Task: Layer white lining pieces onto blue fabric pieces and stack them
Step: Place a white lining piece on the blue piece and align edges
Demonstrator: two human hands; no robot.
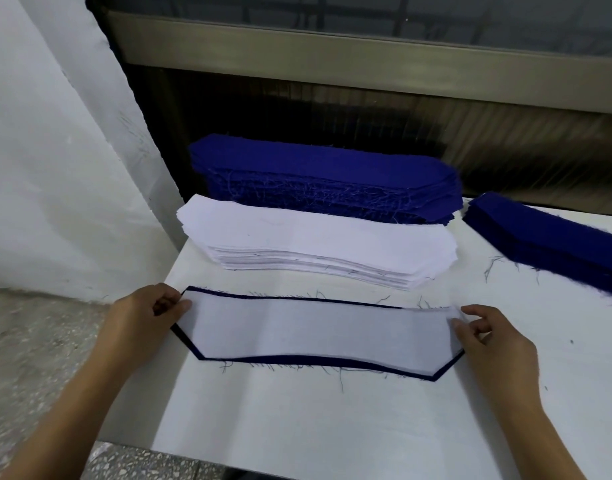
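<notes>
My left grip (148, 306) and right grip (488, 336) each pinch one end of the white lining piece (318, 332), laid on a blue fabric piece (297, 358) on the tabletop (297, 427); white stack (315, 237) and blue stack (321, 174) sit behind.

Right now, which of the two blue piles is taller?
The back blue pile, behind the white pile; the right blue pile is clearly lower.

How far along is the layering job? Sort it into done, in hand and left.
Done: one blue piece lies flat. In hand: left hand and right hand pinch the ends of a white lining piece laid on it. Left: the white stack and blue stack behind. Whether the right-side blue pile is finished, I cannot tell.
</notes>
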